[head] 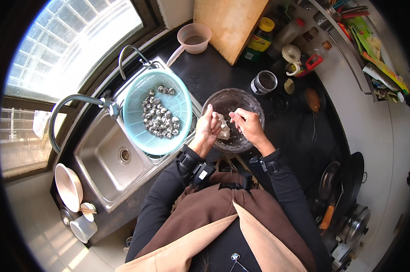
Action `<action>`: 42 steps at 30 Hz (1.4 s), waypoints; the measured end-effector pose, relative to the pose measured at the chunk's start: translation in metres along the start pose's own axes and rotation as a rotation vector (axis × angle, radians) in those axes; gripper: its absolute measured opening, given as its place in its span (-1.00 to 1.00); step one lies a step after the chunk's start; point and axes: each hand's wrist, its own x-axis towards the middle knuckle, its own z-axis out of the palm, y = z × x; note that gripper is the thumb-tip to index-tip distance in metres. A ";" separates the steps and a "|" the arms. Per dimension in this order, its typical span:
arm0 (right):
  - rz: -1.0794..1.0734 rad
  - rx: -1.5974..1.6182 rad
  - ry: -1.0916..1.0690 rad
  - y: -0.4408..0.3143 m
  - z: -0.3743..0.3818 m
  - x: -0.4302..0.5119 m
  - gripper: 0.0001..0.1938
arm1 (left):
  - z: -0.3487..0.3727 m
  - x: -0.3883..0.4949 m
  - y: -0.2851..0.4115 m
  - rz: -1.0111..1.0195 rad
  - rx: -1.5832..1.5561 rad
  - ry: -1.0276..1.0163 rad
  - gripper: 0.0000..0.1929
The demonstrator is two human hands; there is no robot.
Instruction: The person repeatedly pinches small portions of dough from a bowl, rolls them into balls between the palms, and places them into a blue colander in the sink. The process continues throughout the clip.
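My left hand [207, 128] is over the left side of a round mixing bowl [258, 102], fingers curled and thumb up. Against its fingers, within the bowl's outline, shows a pale, rough lump of what looks like dough [223, 127]; whether it is gripped or only lies below is unclear. My right hand [249, 125] hovers over the bowl's right side, thumb and fingertips drawn together; anything pinched there is too small to make out. Whitish residue coats the bowl's dark inside. To the left, a turquoise plastic colander [136, 97] holds many dark balls [157, 114] with patchy white coating.
The colander rests over part of the steel sink [104, 153], near two curved faucets [74, 98]. Beyond the bowl stand a jar of dark contents [265, 82], a plastic ladle [194, 37], a wooden board [225, 23] and several bottles [259, 39]. Pans [353, 176] stand at right.
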 end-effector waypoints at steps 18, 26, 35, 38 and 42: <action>0.267 0.381 -0.031 0.037 -0.020 -0.004 -0.74 | 0.032 -0.013 0.006 -0.176 -0.021 0.008 -0.51; 0.277 0.622 0.081 0.025 -0.023 -0.002 -0.77 | 0.037 -0.019 0.007 -0.110 0.032 -0.363 -0.26; -0.509 -0.500 0.117 0.003 0.020 0.016 -0.65 | 0.039 -0.019 -0.020 -0.118 -0.283 -0.719 -0.17; -0.494 -0.356 0.021 0.008 0.031 0.010 -0.61 | 0.036 -0.021 -0.020 -0.246 -0.770 -0.729 -0.30; -0.242 0.102 0.132 0.006 0.022 0.005 -0.72 | 0.032 -0.022 -0.010 -0.140 -0.455 -0.693 -0.20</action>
